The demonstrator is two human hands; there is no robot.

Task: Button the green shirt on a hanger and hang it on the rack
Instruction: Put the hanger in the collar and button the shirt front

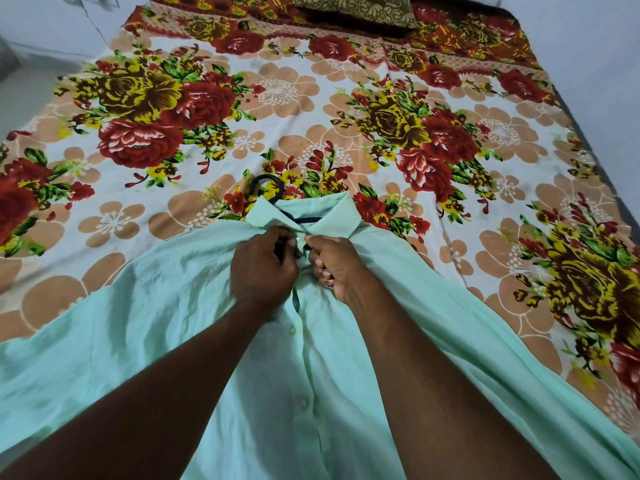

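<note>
A pale green shirt [180,327] lies front-up on the bed, collar away from me. Inside it is a black hanger [268,183], whose hook sticks out past the collar and whose bar shows in the open neck. My left hand [263,268] pinches the left edge of the placket just below the collar. My right hand [334,263] pinches the right edge opposite it. A small white button shows between my fingertips. Lower down the placket lies flat with two buttons [304,401] visible along it.
The bed carries a floral sheet [311,109] of red, yellow and peach flowers. A brown patterned pillow [353,8] lies at the far end. A pale floor [27,71] shows left of the bed. No rack is in view.
</note>
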